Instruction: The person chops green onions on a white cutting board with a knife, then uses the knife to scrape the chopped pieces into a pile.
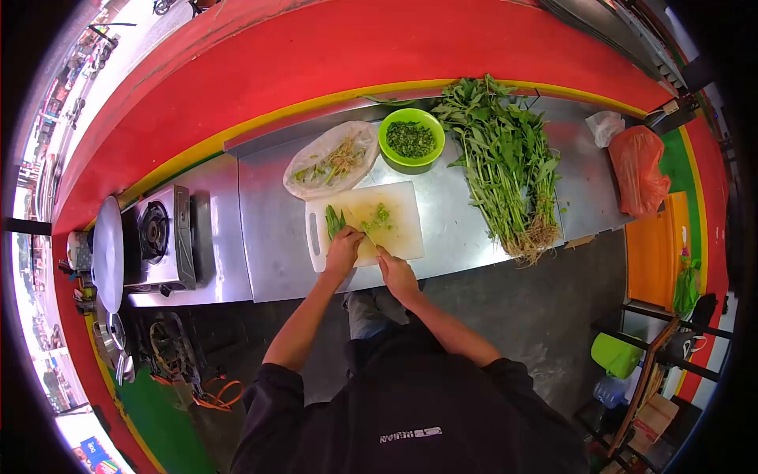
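Note:
On a white cutting board (407,199), my left hand (344,248) is closed on a bunch of leafy greens (335,220) whose leaves point away from me. My right hand (397,275) is closed round the handle of a knife (368,238); its thin blade barely shows beside my left fingertips. Just right of the blade lies a small heap of chopped greens (382,217). Beyond the board stand a lime-green bowl (436,125) of finely chopped greens and a clear plastic bag (300,183) with roots and stem trimmings.
A large pile of long-stemmed leafy greens (505,170) with roots covers the right part of the steel counter (272,237). Farther right sits a red plastic bag (636,170). At the left are a gas stove (170,237) and a large round lid or pan (108,253).

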Demonstrator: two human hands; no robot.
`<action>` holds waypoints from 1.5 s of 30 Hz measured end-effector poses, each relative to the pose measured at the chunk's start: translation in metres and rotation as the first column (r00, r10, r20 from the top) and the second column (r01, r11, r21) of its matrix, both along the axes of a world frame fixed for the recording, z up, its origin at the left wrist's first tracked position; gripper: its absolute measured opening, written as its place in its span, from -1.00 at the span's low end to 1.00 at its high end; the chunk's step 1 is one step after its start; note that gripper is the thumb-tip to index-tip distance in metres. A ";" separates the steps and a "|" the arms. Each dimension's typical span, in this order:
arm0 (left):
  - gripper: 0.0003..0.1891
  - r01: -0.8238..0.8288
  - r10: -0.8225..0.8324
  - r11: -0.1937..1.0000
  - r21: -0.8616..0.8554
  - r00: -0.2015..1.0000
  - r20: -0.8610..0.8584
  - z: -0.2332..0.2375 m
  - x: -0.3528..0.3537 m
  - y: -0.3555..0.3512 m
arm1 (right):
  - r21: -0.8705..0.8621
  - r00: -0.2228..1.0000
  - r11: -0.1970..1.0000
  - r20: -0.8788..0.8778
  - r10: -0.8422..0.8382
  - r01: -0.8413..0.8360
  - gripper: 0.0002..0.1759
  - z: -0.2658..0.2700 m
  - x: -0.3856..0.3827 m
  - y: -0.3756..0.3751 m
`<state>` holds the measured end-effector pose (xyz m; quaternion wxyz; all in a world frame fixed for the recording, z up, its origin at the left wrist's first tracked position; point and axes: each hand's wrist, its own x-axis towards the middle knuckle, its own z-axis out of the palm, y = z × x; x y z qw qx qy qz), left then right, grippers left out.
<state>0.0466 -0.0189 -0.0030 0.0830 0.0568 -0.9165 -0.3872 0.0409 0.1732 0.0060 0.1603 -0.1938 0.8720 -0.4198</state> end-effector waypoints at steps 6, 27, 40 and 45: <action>-0.87 -0.071 0.071 0.997 0.004 0.997 -0.001 0.002 -0.001 0.004 | -0.087 1.000 0.996 -0.009 -0.017 0.016 -0.61 0.003 0.008 0.003; -0.85 -0.060 0.061 0.998 -0.014 0.995 0.077 0.002 0.002 0.001 | 0.027 1.000 0.999 0.011 -0.018 0.018 -0.62 0.006 0.007 -0.001; -0.84 -0.052 0.053 0.999 -0.011 0.996 0.068 0.001 0.002 0.000 | 0.002 0.999 1.000 0.038 -0.001 0.001 -0.61 0.007 0.008 0.002; -0.83 -0.056 0.056 0.998 -0.006 0.995 0.077 0.004 0.004 0.003 | 0.055 1.000 0.998 0.002 0.004 -0.004 -0.60 0.005 0.002 -0.005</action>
